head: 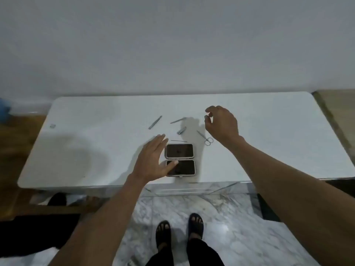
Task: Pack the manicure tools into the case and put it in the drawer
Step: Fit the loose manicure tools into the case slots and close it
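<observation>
Hovering both empty, spread hands, left (pixel 151 162) thumb touching the open dark hinged case (pixel 180 160) on the white table (pixel 86 143), right (pixel 221 124) near the thin, light, slippery steel scissors (pixel 205 138), we judge pinching their loops easiest.

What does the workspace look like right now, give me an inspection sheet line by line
Surface: white table, against a pale wall.
Job's things: case lies open and looks empty; scissors, nail clipper and three slim tools lie loose beyond it.
Clutter: small pale object near the table's left edge.
Hands: left hand open, thumb on the case; right hand open above the scissors, holding nothing.
Cables: nothing seen.
Surroundings: marble floor; drawer not identifiable.
</observation>
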{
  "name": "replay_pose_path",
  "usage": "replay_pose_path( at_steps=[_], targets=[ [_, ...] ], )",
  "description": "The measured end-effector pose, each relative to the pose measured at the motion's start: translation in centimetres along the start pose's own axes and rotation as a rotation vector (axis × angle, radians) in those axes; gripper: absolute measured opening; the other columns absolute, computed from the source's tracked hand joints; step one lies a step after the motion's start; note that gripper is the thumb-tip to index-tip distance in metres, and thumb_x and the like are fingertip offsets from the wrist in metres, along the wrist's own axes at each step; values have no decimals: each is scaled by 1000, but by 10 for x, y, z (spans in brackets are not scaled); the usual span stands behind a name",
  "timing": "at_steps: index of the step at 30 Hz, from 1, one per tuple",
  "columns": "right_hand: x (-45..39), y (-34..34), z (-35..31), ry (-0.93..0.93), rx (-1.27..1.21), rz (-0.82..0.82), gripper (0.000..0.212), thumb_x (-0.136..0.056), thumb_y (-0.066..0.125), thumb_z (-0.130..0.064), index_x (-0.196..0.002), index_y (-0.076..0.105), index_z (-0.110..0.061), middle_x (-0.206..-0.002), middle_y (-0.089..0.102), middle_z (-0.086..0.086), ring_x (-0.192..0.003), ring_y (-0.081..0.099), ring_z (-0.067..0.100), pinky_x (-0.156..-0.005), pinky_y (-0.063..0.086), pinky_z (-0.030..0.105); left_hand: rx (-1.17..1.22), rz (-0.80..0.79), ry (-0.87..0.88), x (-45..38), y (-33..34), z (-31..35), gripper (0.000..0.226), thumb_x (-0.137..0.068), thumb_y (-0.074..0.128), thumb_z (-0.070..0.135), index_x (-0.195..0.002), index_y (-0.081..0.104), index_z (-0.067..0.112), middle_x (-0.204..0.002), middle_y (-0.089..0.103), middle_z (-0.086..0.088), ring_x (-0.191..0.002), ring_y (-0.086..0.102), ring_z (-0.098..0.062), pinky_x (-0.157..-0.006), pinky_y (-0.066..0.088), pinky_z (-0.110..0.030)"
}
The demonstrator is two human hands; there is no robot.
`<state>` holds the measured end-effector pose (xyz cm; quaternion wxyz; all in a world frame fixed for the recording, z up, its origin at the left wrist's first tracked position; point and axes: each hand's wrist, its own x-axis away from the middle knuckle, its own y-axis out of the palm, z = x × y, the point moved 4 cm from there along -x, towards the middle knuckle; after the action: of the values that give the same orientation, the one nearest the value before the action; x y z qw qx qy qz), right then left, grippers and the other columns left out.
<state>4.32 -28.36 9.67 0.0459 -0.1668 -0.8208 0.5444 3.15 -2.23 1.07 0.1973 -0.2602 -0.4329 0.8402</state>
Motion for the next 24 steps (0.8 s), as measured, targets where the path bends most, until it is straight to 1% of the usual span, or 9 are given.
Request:
replay_pose_path(
  at_steps=[2,5,8,10,12,15,20,24],
  targets=[
    [0,8,9,74,-2,-13,28,-91,52,-22,-116,64,-19,-107,68,1,-101,61,26,-79,51,38,15,-34,13,6,8,-7,90,-87,66,66,-149,51,2,-161,43,-12,-152,36,-26,-121,36,-46],
    [7,28,29,173,17,-38,25,-91,52,-24,-111,65,-19,-102,69,3,-97,63,28,-74,50,36,-3,-123,-7,18,20,-14,104,-85,64,73,-157,37,4,-168,29,-9,-157,23,-21,-125,27,-45],
    [9,42,41,243,18,-61,28,-90,52,-23,-115,64,-18,-106,69,5,-99,63,30,-77,50,37,-38,-171,33,19,23,-17,110,-84,62,77,-161,28,5,-171,20,-8,-159,17,-19,-129,17,-42],
    [9,51,48,282,25,-70,30,-90,53,-22,-117,64,-16,-109,67,6,-101,62,30,-79,50,37,-79,-190,52,18,25,-18,112,-84,58,80,-161,27,5,-171,19,-8,-159,16,-20,-129,16,-43],
    [10,56,51,308,27,-60,29,-89,54,-24,-116,63,-14,-109,66,7,-100,62,31,-78,49,37,-105,-200,63,19,28,-20,113,-84,54,83,-161,28,5,-171,20,-8,-159,15,-20,-128,17,-46],
    [6,65,53,346,19,-59,28,-91,55,-30,-110,65,-12,-106,65,9,-98,62,31,-74,46,36,-120,-203,63,19,31,-22,115,-83,55,84,-161,29,4,-171,22,-8,-159,15,-21,-127,20,-49],
    [-4,75,49,426,-2,-43,27,-87,63,-39,-93,69,-13,-90,66,7,-81,61,28,-64,40,30,-108,-221,56,19,32,-23,118,-82,55,85,-161,25,3,-172,19,-8,-160,13,-21,-128,18,-50],
    [-11,77,45,497,-48,2,21,-89,62,-33,-88,70,-13,-87,69,7,-73,58,26,-64,46,30,-122,-248,41,19,33,-24,121,-82,51,88,-162,23,3,-172,16,-8,-160,10,-20,-129,15,-48]
  ],
)
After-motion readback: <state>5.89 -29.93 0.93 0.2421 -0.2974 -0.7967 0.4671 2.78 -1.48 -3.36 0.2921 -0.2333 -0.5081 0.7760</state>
